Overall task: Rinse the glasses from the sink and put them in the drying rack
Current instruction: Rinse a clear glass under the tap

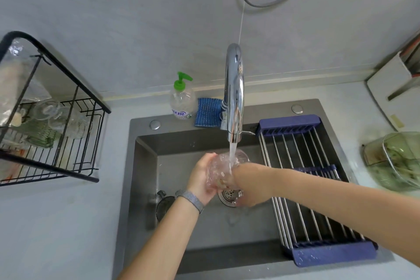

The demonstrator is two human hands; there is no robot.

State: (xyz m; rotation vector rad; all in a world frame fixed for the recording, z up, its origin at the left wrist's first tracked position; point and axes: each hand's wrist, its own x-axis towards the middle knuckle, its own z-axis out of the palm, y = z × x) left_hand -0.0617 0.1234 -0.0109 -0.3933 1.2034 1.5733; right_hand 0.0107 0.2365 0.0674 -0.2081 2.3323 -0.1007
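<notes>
Under the running chrome faucet (234, 98), over the grey sink (145, 166), I hold a clear glass (221, 167) tilted on its side. My left hand (201, 180) cups it from the left, fingers curled round its wall. From the right, my right hand (250, 186) meets the glass at its mouth, and its fingers are mostly hidden behind the wet glass. Water pours onto the glass. Another glass (164, 206) lies on the sink floor at the left. The black wire drying rack (68, 79) stands on the counter at the left, with several glasses in it.
A blue roll-up rack of steel rods (306, 166) spans the right part of the sink. Behind the sink stand a soap bottle with a green pump (183, 100) and a blue sponge cloth (208, 112). A green glass container (395, 161) sits on the right counter.
</notes>
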